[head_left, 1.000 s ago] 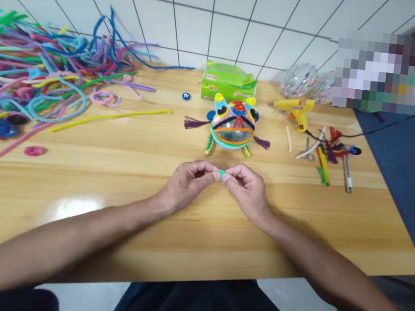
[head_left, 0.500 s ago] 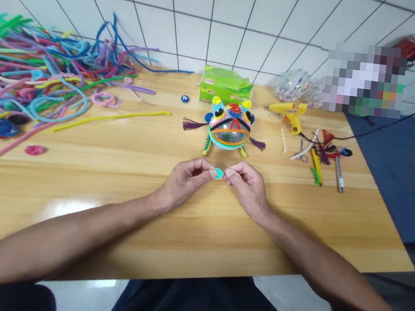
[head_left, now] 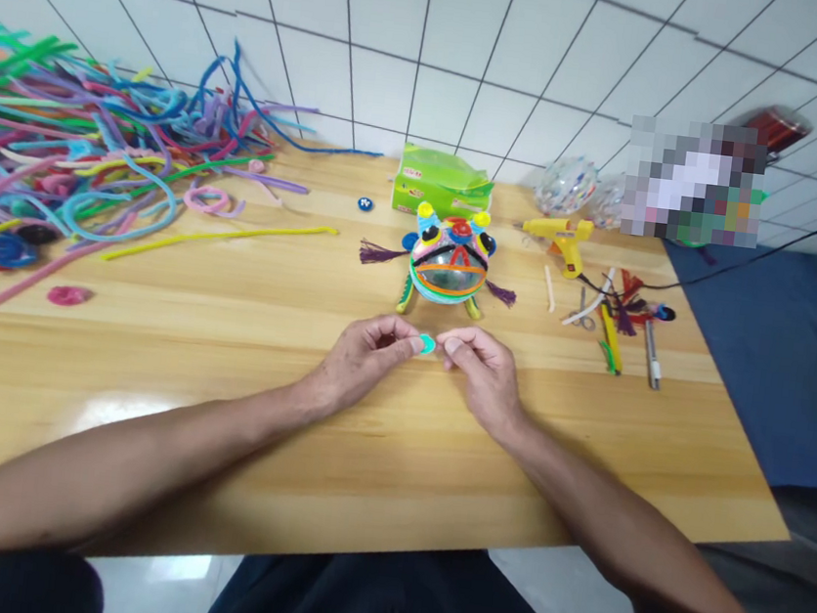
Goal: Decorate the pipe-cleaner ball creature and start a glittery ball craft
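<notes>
Between my hands is a small turquoise disc-shaped coil, pinched at its left side by the thumb and finger of my left hand. My right hand is pinched closed at the coil's right edge; whatever lies between its fingertips is too small to make out. Just beyond them stands a colourful animal figure with a clear round body, yellow-tipped horns, black eyes, purple tassels and green legs.
Pipe cleaners are heaped at the left. A green tissue pack stands behind the figure. To the right lie a yellow glue gun, scissors, a marker and a tassel bundle on the wooden table.
The camera view has shifted slightly. My hands remain together around the turquoise coil, with my right fingertips adjusted a little at its edge.
</notes>
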Demonstrator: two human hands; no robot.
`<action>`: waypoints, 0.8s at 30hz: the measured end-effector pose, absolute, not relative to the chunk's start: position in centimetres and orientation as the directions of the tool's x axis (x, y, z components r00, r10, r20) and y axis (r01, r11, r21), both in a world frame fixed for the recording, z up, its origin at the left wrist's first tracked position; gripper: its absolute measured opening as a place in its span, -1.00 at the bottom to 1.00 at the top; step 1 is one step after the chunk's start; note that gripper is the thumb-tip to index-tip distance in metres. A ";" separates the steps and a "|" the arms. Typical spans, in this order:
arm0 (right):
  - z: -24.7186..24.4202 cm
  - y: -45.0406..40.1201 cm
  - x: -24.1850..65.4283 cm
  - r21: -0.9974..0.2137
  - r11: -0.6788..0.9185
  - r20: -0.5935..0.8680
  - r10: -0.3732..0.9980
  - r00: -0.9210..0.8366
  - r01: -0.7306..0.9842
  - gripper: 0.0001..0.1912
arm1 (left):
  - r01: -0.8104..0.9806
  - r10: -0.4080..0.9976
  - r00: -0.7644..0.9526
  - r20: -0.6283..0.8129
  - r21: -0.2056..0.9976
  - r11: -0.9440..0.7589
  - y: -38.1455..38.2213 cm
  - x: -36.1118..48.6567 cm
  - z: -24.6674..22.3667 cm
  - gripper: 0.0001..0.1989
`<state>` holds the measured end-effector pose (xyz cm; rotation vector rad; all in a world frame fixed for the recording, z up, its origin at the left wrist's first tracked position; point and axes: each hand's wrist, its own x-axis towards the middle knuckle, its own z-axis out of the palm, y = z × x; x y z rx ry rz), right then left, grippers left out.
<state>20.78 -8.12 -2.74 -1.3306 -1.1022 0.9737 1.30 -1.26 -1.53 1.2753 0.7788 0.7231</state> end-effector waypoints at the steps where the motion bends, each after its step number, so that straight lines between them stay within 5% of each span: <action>1: -2.8 -8.1 20.8 -0.997 0.035 0.049 0.972 0.232 0.065 -0.86 | -0.041 0.828 0.552 -0.104 0.988 0.151 -1.2 1.3 -1.6 -0.53; 16: -3.5 -8.5 20.9 -0.988 0.148 0.133 0.965 0.227 -0.048 -0.78 | -0.018 0.832 0.548 -0.090 0.993 0.119 -1.4 1.1 -1.2 -0.57; 24: -3.1 -8.5 20.9 -0.997 0.079 0.073 0.973 0.219 -0.019 -0.72 | -0.034 0.818 0.570 -0.076 0.993 0.115 -1.3 1.1 -1.1 -0.58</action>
